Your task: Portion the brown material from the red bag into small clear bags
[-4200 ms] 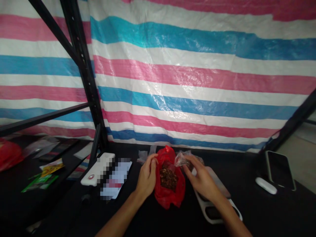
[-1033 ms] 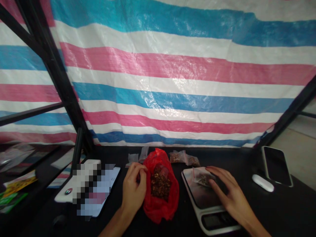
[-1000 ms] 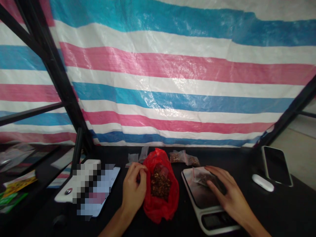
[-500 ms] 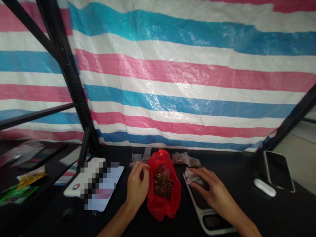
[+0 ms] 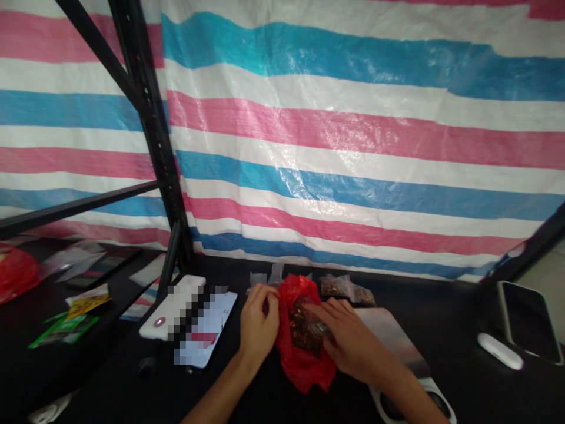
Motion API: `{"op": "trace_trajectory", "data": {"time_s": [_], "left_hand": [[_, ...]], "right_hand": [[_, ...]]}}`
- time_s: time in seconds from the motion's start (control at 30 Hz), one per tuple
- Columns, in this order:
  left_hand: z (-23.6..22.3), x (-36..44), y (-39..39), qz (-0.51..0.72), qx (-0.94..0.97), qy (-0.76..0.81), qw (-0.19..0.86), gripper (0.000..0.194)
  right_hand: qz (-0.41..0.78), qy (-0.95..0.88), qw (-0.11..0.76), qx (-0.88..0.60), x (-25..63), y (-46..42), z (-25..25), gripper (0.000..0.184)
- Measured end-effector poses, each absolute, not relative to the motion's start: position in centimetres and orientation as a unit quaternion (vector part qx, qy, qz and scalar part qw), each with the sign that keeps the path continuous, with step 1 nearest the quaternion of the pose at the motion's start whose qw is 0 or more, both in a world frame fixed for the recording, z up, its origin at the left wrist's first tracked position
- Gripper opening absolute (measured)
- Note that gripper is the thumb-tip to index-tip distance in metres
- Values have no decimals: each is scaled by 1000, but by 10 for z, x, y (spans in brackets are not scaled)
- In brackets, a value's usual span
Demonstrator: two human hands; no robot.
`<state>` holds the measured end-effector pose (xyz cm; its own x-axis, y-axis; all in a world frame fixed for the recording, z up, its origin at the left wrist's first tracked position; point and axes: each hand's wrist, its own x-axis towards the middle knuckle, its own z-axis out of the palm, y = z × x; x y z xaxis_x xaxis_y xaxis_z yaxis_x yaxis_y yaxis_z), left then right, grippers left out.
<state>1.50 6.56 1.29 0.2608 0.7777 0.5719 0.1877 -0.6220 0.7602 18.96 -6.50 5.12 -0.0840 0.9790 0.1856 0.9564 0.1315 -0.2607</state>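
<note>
A red plastic bag [image 5: 308, 371] lies open on the black table, with brown dried flakes [image 5: 302, 330] inside. My left hand [image 5: 260, 318] is closed at the bag's left edge, seemingly gripping its rim. Over the opening, my right hand [image 5: 351, 338] has its fingers closed on a small clear bag [image 5: 318, 325], partly hidden by the fingers and close to the flakes. Beneath my right forearm is a digital scale [image 5: 392, 330] with a bare metal plate. Behind the red bag lie filled zip bags [image 5: 338, 287] and flat clear bags [image 5: 258, 281].
To the left lie a white case [image 5: 154, 324] and a phone [image 5: 212, 330] with its screen lit. Snack packets [image 5: 75, 321] are on the far-left table. A white mouse-shaped item [image 5: 500, 351] and a dark-screened device [image 5: 529, 321] sit at right. A black metal frame [image 5: 154, 135] stands before striped sheeting.
My right hand has moved left from the scale to the red bag with the small clear bag, uncovering the scale's plate. My left hand stays by the red bag; the view has turned left.
</note>
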Motion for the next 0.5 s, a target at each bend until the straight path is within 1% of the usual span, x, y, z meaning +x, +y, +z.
{"op": "trace_trajectory", "data": {"time_s": [0.17,0.27,0.43,0.5], "left_hand": [[14,14,63,516,745,316,281,27],[12,15,63,510,749,316,282,26],[10,16,64,509,751,313,282,27],[10,16,64,504,752,315,284,27]], "right_hand": [[50,-728,168,-663,190,-62,44,65],[52,-725,180,-663,191,-62,42,66],[42,-716,200,-667,194,-64,43,58],[39,-718,210,-662,195,-66,43,58]]}}
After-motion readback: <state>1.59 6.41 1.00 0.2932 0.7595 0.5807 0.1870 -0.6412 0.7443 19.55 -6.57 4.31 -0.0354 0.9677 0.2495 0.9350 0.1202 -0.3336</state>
